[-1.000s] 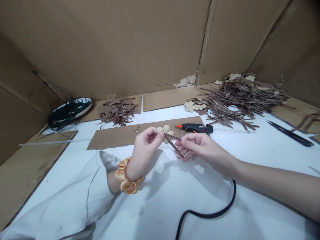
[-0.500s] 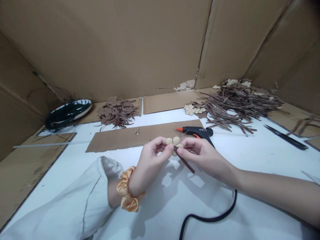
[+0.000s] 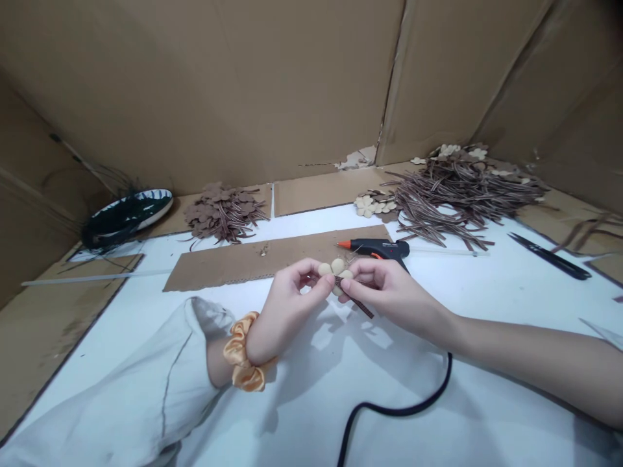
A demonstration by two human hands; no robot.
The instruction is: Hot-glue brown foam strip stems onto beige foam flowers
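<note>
My left hand (image 3: 292,308) and my right hand (image 3: 389,292) meet over the white table, pinching a small beige flower cut-out (image 3: 337,272) between their fingertips. A narrow brown striped strip (image 3: 357,303) runs from the flower down and to the right, below my right fingers. Its upper end is hidden by my fingers. A black hot glue gun (image 3: 377,248) with an orange nozzle lies just beyond my right hand, not touching it. An orange satin scrunchie (image 3: 242,353) circles my left wrist.
A long cardboard strip (image 3: 272,263) lies behind my hands. Brown cut-out and strip piles (image 3: 467,194) (image 3: 224,211) and beige flowers (image 3: 372,205) sit beyond it. Black scissors (image 3: 549,256), a glue stick (image 3: 92,279), a dark dish (image 3: 129,214) and a black cable (image 3: 394,408) surround the work area.
Both hands have drawn closer around the flower, which now sits between my fingertips. The strip's visible length is shorter than a second ago, and it now points down and to the right.
</note>
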